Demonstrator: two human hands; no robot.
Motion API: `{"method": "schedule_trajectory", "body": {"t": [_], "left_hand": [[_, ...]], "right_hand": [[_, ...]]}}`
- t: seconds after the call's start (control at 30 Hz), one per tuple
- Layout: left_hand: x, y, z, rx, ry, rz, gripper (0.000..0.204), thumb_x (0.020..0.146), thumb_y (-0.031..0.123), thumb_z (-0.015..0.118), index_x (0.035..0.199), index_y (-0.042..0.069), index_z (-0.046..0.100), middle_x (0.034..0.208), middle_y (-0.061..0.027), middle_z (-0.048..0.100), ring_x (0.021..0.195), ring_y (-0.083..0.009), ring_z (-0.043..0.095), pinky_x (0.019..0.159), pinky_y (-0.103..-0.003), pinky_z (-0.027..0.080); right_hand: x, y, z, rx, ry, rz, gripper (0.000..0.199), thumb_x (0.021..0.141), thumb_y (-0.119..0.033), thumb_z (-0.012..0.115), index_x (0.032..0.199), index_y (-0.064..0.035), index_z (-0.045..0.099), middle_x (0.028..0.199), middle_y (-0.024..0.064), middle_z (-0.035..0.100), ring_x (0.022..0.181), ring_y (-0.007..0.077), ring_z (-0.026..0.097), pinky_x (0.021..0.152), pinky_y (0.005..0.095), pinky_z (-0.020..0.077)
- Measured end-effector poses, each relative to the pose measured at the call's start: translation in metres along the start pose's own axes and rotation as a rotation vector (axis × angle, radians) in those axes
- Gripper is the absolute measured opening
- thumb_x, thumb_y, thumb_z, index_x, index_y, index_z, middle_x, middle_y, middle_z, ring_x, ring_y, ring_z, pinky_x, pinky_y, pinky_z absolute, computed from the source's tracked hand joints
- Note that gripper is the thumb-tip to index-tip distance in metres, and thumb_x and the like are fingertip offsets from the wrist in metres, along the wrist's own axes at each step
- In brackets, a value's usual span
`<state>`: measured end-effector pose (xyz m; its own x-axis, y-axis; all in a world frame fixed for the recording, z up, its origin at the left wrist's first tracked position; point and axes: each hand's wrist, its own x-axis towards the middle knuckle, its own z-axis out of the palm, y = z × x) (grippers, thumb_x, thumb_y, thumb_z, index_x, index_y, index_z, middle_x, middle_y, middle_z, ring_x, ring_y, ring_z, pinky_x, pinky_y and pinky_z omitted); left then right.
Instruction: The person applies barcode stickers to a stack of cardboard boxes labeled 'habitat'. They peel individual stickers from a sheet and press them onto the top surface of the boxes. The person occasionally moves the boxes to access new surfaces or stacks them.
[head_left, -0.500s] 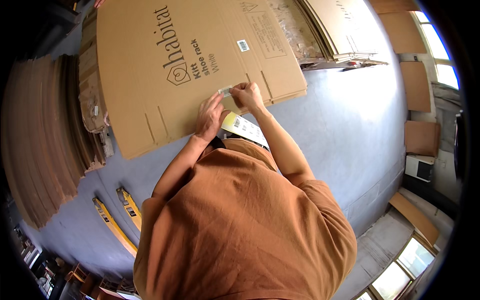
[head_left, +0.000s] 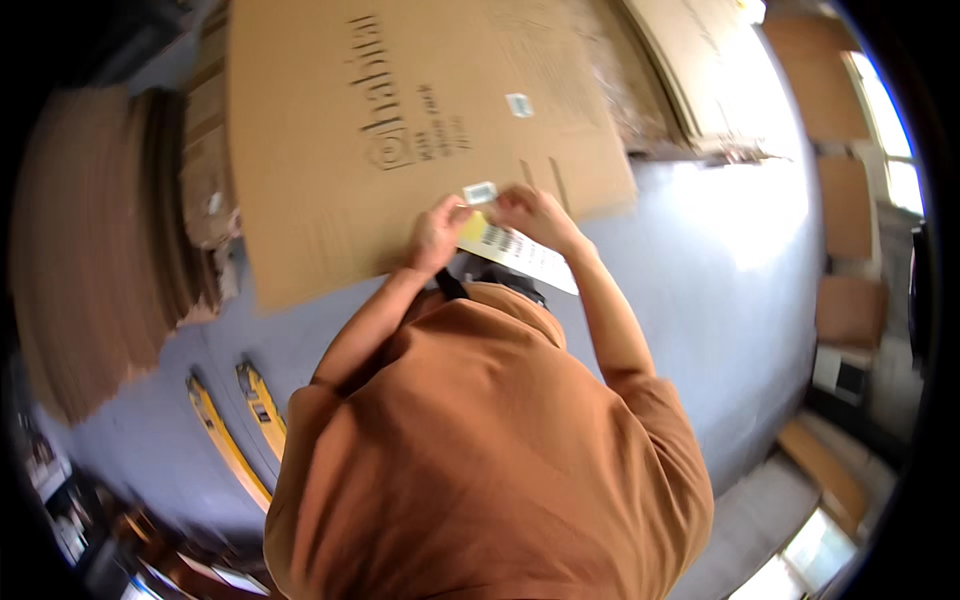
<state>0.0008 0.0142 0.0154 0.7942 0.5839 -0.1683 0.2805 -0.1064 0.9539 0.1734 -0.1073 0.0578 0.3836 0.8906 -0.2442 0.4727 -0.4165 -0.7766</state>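
A large flat cardboard carton (head_left: 330, 230) with dark printing lies in front of me. Near its close edge sticks a small white label (head_left: 480, 193); a second barcode label (head_left: 519, 105) sits farther off. My left hand (head_left: 437, 238) is closed on the yellow end of a white label sheet (head_left: 530, 262), which hangs over the carton's near edge toward my body. Just right of the small label, my right hand (head_left: 538, 217) has its fingers curled together over the sheet's upper part. Motion blur hides whether anything is between them.
Stacked cardboard sheets (head_left: 75, 250) stand at the left. More flat cartons (head_left: 700, 70) lie at the far right. Two yellow pallet-truck forks or bars (head_left: 228, 440) rest on the grey floor (head_left: 700, 290) at lower left. Cardboard pieces (head_left: 845, 205) lean along the right wall.
Both hands have drawn back from the small label, which now lies uncovered on the carton. They have come to the label sheet, and the view has shifted slightly.
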Motion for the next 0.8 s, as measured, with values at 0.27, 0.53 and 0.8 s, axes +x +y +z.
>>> {"method": "schedule_trajectory", "body": {"t": [0.27, 0.53, 0.8], "left_hand": [[-0.006, 0.038, -0.006, -0.383, -0.052, 0.041, 0.018, 0.091, 0.018, 0.069, 0.094, 0.003, 0.060, 0.079, 0.0001, 0.063, 0.074, -0.0071, 0.055, 0.067, -0.025, 0.048], [-0.008, 0.051, -0.014, -0.250, -0.075, -0.097, 0.025, 0.085, 0.020, 0.073, 0.095, -0.002, 0.068, 0.079, -0.0059, 0.069, 0.070, -0.0096, 0.061, 0.062, -0.026, 0.050], [0.001, 0.055, -0.007, -0.104, -0.022, -0.166, 0.031, 0.090, 0.026, 0.064, 0.097, -0.004, 0.067, 0.080, -0.0093, 0.070, 0.070, -0.0149, 0.063, 0.067, -0.030, 0.050]], "right_hand": [[-0.045, -0.029, -0.008, 0.415, 0.029, 0.250, 0.011, 0.079, 0.000, 0.072, 0.089, 0.0013, 0.067, 0.062, 0.0000, 0.055, 0.048, 0.0064, 0.045, 0.042, 0.0253, 0.0357], [-0.041, -0.061, -0.023, 0.295, -0.057, 0.233, 0.017, 0.085, -0.012, 0.069, 0.096, 0.0002, 0.070, 0.060, 0.0009, 0.053, 0.049, 0.0064, 0.046, 0.044, 0.0252, 0.0387], [-0.034, -0.028, -0.006, -0.126, 0.333, -0.294, 0.014, 0.081, -0.012, 0.068, 0.092, -0.0040, 0.070, 0.077, 0.0123, 0.065, 0.070, 0.0287, 0.062, 0.065, 0.0396, 0.0499]]}}
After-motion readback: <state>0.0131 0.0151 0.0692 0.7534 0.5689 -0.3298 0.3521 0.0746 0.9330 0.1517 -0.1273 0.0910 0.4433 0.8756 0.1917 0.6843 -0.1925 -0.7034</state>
